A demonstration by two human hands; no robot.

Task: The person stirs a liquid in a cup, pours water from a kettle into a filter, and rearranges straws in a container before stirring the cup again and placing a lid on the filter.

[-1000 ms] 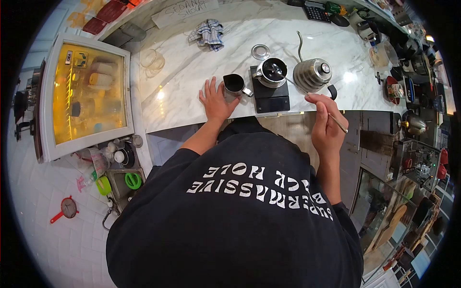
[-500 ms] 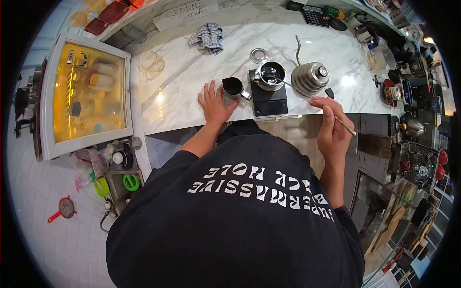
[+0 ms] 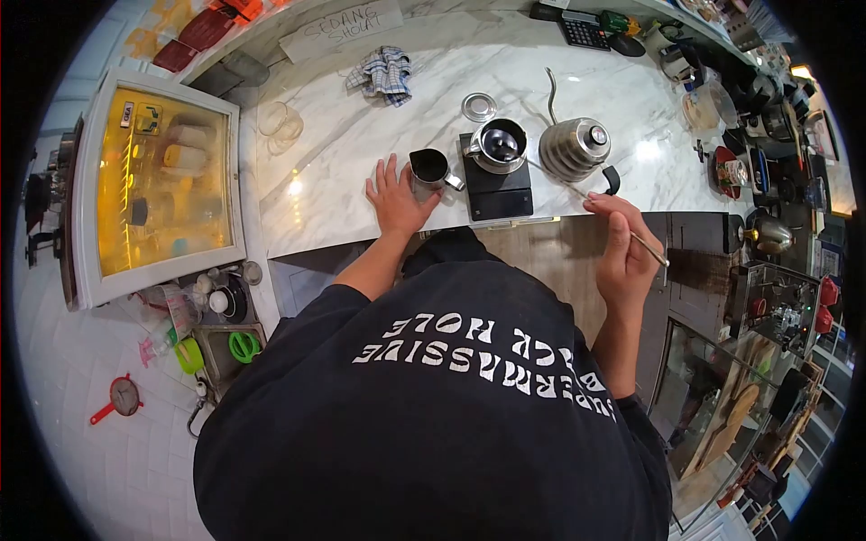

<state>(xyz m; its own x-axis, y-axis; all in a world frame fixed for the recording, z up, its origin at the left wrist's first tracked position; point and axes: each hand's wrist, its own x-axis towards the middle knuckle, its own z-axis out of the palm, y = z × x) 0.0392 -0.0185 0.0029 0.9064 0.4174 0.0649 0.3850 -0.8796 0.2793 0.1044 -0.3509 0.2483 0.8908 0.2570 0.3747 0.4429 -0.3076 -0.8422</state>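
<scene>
My right hand [image 3: 627, 245] is closed around the handle of a long thin metal spoon [image 3: 650, 250], which slants toward a metal cup of dark liquid [image 3: 499, 145]. That cup stands on a black scale [image 3: 500, 197]. My left hand [image 3: 400, 200] lies spread on the counter, its fingers stretched out beside a small metal pitcher [image 3: 430, 171] and its thumb at the pitcher's base. Right of the cup stands a steel gooseneck kettle [image 3: 575, 149], near the spoon. A round metal lid [image 3: 479, 107] rests behind the cup.
On the marble counter [image 3: 316, 198] lie a checked cloth [image 3: 382, 76] and a clear glass vessel [image 3: 281, 124]. A calculator [image 3: 585, 34] is at the back. An open-standing yellow-lit glass door [image 3: 162, 180] borders the left side; jars and utensils crowd the right.
The spoon's tip has come out of the dark liquid toward the cup's right side. My left hand keeps its place by the pitcher; the whole view has shifted slightly.
</scene>
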